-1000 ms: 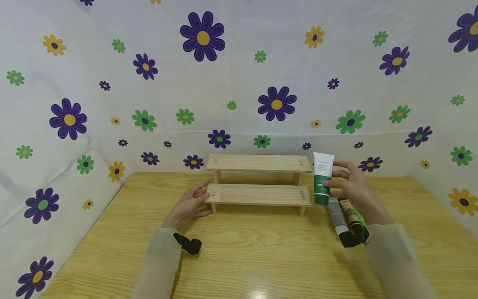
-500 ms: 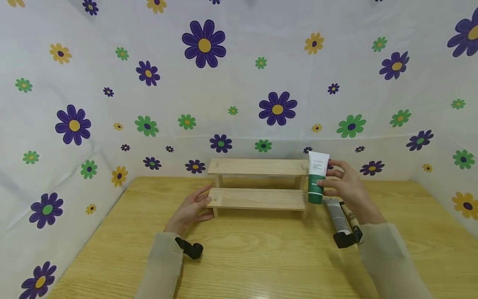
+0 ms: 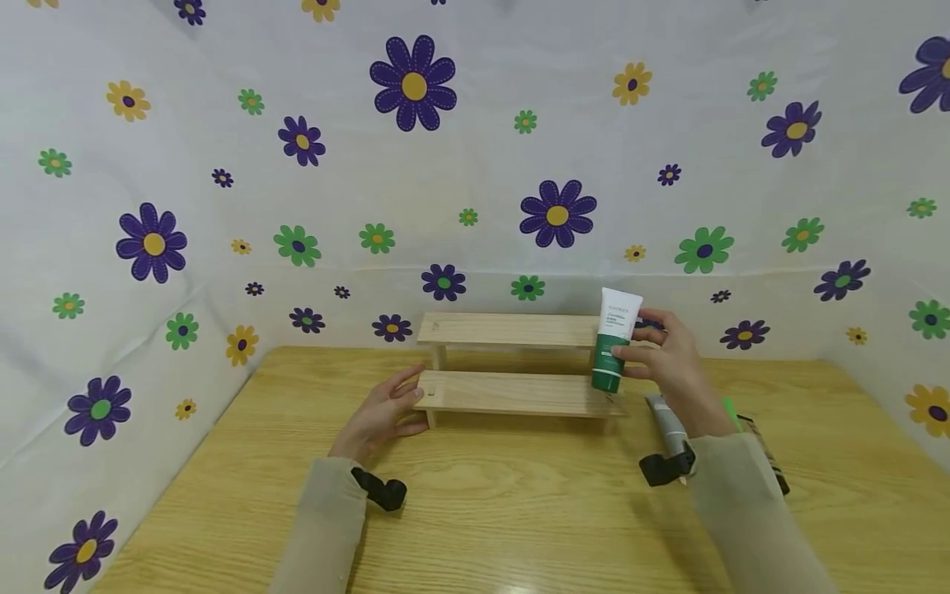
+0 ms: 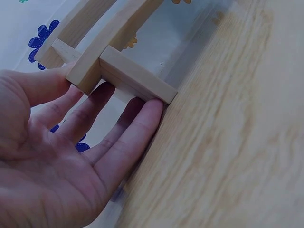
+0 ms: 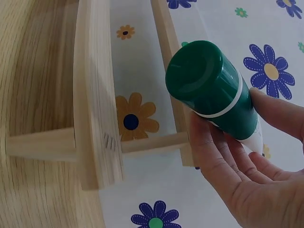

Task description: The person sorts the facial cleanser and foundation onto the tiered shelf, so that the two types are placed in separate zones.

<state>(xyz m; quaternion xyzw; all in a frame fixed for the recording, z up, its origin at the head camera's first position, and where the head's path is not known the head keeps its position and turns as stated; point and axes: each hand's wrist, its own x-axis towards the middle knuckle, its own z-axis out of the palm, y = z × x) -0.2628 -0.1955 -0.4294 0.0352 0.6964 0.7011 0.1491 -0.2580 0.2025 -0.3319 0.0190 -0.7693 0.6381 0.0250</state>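
Observation:
My right hand (image 3: 671, 363) holds a green-and-white squeeze tube (image 3: 616, 340) between thumb and fingers, cap down and slightly tilted. The tube is off the surface, in front of the right end of a two-step wooden shelf (image 3: 519, 392). The right wrist view shows its green cap (image 5: 194, 69) beside the upper board, apart from the lower one. My left hand (image 3: 380, 412) touches the shelf's left end. In the left wrist view its thumb lies against the end of the lower board (image 4: 90, 71) and its extended fingers touch the leg (image 4: 137, 76).
A grey tube (image 3: 668, 422) lies on the wooden table (image 3: 490, 511) to the right of the shelf, partly behind my right wrist. Beside it, a dark-and-tan tube (image 3: 768, 450) and something bright green (image 3: 731, 412) are partly hidden by the forearm. A flower-print cloth (image 3: 475, 165) hangs behind.
My right hand has moved left with the green-and-white tube, from beside the shelf to in front of its right end, and the tube has tilted. My left hand stays at the shelf.

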